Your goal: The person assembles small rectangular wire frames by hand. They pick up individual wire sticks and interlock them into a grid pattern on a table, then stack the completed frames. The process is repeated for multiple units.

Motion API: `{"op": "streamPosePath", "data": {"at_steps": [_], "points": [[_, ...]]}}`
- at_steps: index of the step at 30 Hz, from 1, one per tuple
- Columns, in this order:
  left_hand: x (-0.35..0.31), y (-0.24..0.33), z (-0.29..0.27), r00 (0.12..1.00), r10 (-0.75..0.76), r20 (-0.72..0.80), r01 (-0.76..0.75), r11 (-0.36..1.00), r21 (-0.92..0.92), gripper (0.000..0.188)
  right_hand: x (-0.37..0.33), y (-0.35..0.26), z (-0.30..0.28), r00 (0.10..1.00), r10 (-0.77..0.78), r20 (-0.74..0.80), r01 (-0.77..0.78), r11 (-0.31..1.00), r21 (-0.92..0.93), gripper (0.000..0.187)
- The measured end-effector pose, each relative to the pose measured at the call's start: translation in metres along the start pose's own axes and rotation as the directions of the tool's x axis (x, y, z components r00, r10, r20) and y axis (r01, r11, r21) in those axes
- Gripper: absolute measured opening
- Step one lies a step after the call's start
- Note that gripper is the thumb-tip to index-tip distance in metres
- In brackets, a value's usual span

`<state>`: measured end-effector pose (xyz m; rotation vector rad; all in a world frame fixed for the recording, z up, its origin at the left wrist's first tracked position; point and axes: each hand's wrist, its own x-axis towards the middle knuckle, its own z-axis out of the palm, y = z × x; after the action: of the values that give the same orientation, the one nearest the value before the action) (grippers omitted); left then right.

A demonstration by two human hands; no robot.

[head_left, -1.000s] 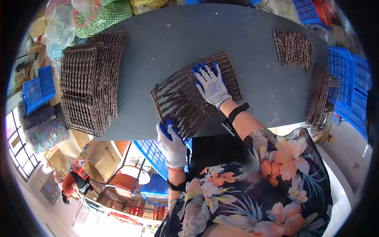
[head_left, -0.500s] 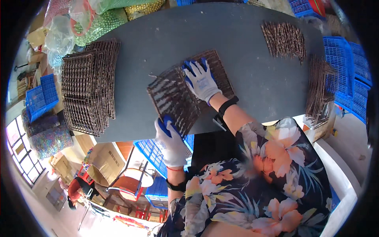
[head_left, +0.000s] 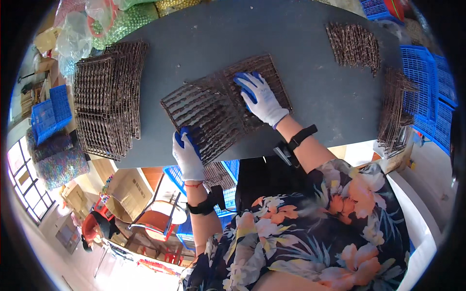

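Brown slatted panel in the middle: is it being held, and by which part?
The left hand grips the brown slatted panel by the near end of its left edge; the right hand lies flat on its right section.

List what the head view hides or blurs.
Head view:
- Brown slatted panel: partly covered by right white-and-blue gloved hand.
- Blue plastic crate: partly behind left white-and-blue gloved hand.
- Bag of golden beads: cut by top edge.
- Distant person in red: hands too small.
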<state>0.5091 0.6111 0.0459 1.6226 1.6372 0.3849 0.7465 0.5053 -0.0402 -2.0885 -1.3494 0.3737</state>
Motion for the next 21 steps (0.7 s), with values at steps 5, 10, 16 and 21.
{"op": "streamPosePath", "data": {"at_steps": [5,10,16,21], "points": [[-0.001,-0.008,-0.004,1.0,-0.015,0.016,0.015,0.999,0.031,0.037,-0.014,-0.021,0.017,0.996,0.089,-0.021,-0.091,0.951,-0.294,0.05],[-0.063,0.047,-0.006,0.999,0.02,-0.029,-0.014,0.982,0.189,0.036,-0.015,-0.019,0.042,0.976,0.219,0.016,-0.19,0.876,-0.443,0.054],[-0.081,0.055,-0.016,0.997,0.082,0.01,-0.083,0.986,0.142,0.033,-0.01,-0.014,0.042,0.969,0.245,0.018,-0.208,0.859,-0.467,0.054],[-0.033,0.039,-0.011,0.997,0.073,0.019,-0.075,0.981,0.181,0.035,-0.009,-0.011,0.033,0.983,0.158,-0.093,-0.175,0.962,-0.212,0.052]]}}
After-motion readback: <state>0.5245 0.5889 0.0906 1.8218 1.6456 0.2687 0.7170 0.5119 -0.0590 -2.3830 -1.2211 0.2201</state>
